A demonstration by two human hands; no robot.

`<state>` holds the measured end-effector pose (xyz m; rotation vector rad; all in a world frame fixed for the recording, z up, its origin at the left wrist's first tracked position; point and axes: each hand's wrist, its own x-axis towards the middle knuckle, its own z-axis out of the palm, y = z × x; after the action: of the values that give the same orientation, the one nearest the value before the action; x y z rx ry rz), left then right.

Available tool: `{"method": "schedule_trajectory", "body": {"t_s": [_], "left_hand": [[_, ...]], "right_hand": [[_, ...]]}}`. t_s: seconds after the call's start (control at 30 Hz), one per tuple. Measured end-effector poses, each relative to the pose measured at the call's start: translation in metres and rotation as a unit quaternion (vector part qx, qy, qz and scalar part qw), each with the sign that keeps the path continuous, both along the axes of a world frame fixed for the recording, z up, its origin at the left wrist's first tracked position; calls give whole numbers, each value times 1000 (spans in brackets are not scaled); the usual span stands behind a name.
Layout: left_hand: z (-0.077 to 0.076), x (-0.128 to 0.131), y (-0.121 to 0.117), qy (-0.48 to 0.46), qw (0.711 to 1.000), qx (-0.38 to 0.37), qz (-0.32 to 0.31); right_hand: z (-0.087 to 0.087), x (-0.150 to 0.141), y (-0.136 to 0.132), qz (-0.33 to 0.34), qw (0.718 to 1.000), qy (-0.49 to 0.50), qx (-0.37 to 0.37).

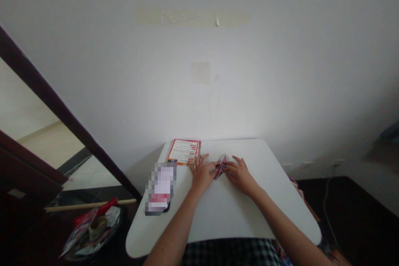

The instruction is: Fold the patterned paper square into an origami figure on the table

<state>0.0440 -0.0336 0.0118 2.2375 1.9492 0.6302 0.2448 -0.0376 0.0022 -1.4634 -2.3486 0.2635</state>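
A narrow folded piece of patterned pink and purple paper [220, 167] stands tilted on the white table [227, 212], held between my two hands. My left hand [202, 173] grips its near-left side, with the fingers spread towards the far edge. My right hand [240, 176] grips the opposite side, and its fingers press in against the fold. Part of the paper is hidden behind my fingers. A red-bordered printed card [183, 151] lies at the far edge, just beyond my left hand.
A phone [161, 187] with a pixelated screen lies at the table's left edge. Lower left, a plastic bag [93, 232] holds a roll of tape, beside a wooden stick [90, 205]. A white wall [199, 91] rises behind the table, with a dark door frame [52, 91] at left.
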Motion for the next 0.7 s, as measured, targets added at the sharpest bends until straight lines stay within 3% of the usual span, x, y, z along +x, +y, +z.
{"method": "schedule_trajectory", "body": {"t_s": [0.47,0.7], "left_hand": [[-8,-2,3,9,1000,7,-17],[-11,-4,5,-21,999,34,-25]], "right_hand": [[12,3,-3,3,999,-19,48],[9,5,4,63,994,-12,85]]}}
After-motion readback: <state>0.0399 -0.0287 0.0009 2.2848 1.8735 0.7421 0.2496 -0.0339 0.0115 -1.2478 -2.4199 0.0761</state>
